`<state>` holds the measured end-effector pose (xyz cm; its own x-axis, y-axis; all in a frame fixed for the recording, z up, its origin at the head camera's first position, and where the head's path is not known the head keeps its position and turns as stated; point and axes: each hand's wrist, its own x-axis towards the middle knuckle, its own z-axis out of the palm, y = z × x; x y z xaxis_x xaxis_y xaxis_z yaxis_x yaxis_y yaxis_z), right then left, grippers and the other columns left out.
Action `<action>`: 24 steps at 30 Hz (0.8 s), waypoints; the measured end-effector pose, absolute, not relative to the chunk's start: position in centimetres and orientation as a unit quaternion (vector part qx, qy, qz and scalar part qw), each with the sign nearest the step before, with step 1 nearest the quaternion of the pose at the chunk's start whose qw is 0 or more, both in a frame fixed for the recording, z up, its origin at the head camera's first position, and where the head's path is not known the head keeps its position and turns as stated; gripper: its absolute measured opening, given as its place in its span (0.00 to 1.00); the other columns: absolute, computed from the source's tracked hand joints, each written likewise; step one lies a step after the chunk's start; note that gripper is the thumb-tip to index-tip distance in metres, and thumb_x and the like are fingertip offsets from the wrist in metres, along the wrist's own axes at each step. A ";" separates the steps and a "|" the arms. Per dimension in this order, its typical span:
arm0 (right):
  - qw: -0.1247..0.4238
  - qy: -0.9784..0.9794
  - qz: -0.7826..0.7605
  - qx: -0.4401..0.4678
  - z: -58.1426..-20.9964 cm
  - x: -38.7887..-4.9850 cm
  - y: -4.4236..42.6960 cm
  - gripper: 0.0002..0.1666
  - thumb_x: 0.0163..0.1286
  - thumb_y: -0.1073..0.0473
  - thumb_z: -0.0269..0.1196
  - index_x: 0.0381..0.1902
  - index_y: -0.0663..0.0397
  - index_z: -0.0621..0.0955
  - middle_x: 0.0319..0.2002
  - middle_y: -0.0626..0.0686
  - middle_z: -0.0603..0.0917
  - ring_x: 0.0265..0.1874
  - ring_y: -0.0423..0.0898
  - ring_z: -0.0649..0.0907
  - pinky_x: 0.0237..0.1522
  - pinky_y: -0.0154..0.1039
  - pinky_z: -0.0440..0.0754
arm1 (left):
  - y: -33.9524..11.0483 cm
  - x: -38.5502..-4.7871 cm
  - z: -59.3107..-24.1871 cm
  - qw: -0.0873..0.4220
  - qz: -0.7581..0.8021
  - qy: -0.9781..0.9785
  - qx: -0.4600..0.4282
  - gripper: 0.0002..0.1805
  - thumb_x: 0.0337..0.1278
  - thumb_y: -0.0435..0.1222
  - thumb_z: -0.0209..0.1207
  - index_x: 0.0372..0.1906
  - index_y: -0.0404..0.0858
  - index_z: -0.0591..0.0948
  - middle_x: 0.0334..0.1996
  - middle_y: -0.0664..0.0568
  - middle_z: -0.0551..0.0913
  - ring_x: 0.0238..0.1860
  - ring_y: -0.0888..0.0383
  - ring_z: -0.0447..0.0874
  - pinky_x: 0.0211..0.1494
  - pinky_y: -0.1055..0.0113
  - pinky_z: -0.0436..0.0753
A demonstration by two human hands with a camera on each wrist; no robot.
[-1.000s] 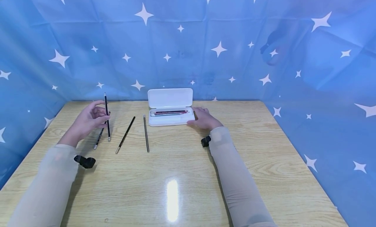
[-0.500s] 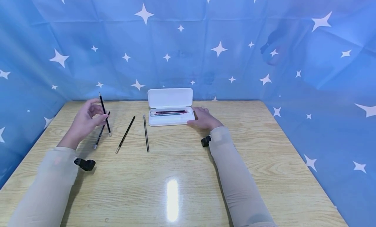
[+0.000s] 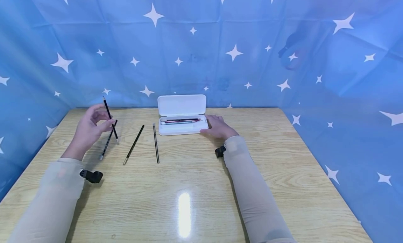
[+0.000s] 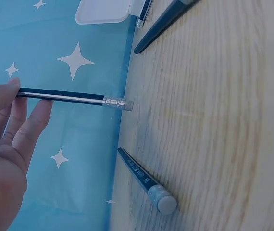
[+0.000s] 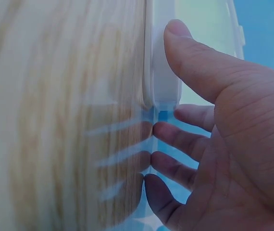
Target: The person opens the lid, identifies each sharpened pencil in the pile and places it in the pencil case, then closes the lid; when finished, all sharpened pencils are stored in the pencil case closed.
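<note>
My left hand (image 3: 91, 127) pinches a dark pencil (image 4: 62, 95) between thumb and fingertips, raised above the table. Its point tilts up toward the backdrop and its eraser end hangs lower right. Below it lies another dark pencil (image 4: 142, 177) with a white eraser tip. My right hand (image 3: 218, 127) rests at the right end of an open white pencil case (image 3: 182, 129). The thumb lies along the case's front wall, while the other fingers reach down beside its end, spread and fairly straight. Inside the case lie several pencils (image 3: 181, 121), one of them reddish.
Two more dark pencils lie between the left hand and the case: a slanted pencil (image 3: 133, 145) and a nearly straight pencil (image 3: 156, 144). The case's raised lid (image 3: 182, 105) stands close to the blue star backdrop (image 3: 201, 43). Everything sits on a wood-grain table (image 3: 201, 173).
The pencil in my left hand has tipped, its point swinging left and its eraser end rising a little. The left hand shifted slightly left. My right hand and the case stay put.
</note>
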<state>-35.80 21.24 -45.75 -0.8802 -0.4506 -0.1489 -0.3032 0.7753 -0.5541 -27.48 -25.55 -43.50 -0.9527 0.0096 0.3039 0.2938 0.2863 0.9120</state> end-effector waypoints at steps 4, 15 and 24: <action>0.140 0.933 -0.265 -0.196 -45.7 -35.7 21.2 0.47 0.75 0.44 0.62 0.82 0.51 0.54 0.79 0.57 0.57 0.78 0.60 0.50 0.75 0.59 0.54 | -25.4 -27.6 -43.5 0.132 -0.618 -0.768 -0.101 0.32 0.65 0.21 0.60 0.69 0.48 0.69 0.43 0.55 0.77 0.43 0.66 0.81 0.43 0.70 0.87; 0.136 0.934 -0.266 -0.196 -45.7 -35.8 21.1 0.47 0.75 0.44 0.62 0.81 0.51 0.55 0.78 0.57 0.57 0.77 0.60 0.52 0.74 0.59 0.56 | -25.0 -27.9 -43.3 0.143 -0.613 -0.771 -0.099 0.33 0.65 0.22 0.60 0.71 0.46 0.68 0.43 0.56 0.79 0.42 0.67 0.81 0.43 0.73 0.86; 0.143 0.935 -0.258 -0.198 -45.9 -36.0 21.2 0.47 0.75 0.44 0.61 0.82 0.50 0.55 0.78 0.57 0.58 0.76 0.60 0.52 0.74 0.59 0.56 | -24.3 -28.2 -42.9 0.147 -0.592 -0.787 -0.098 0.35 0.66 0.22 0.59 0.74 0.44 0.66 0.44 0.55 0.77 0.44 0.68 0.81 0.43 0.74 0.86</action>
<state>-36.01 21.19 -45.86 -0.8809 -0.4435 -0.1650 -0.2958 0.7882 -0.5397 -28.16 -24.34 -42.88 -0.9379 -0.0192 0.3465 0.3275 0.2809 0.9021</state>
